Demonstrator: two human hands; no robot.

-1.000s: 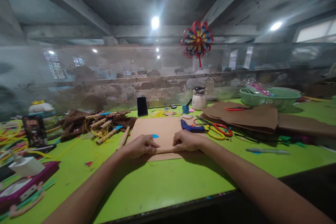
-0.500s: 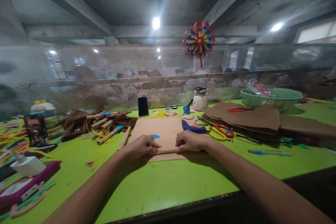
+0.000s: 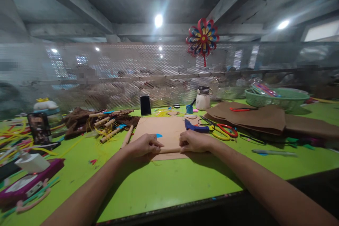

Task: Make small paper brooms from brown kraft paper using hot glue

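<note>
Both hands are closed on a thin tan paper roll (image 3: 171, 150) that lies crosswise near the front edge of a sheet of tan cardboard (image 3: 150, 125). My left hand (image 3: 145, 144) pinches the roll's left part, thumb and forefinger together. At the right part, my right hand (image 3: 194, 142) grips it with curled fingers. The roll's ends are hidden under my hands. Just beyond my left fingers a small blue paper piece (image 3: 159, 135) rests on the cardboard. A blue-handled tool (image 3: 197, 126), perhaps a glue gun, sits behind my right hand.
Yellow-handled scissors (image 3: 221, 134) and red-handled scissors (image 3: 230, 130) lie to the right. Brown paper sheets (image 3: 246, 116) and a green basket (image 3: 283, 99) are farther right. Paper tubes with yellow strings (image 3: 109, 136) lie left. A phone (image 3: 145, 105) and a white jug (image 3: 203, 100) stand behind.
The whole view has shifted slightly. Both hands stay closed on the paper roll in nearly the same place, with no clear movement across the cardboard.
</note>
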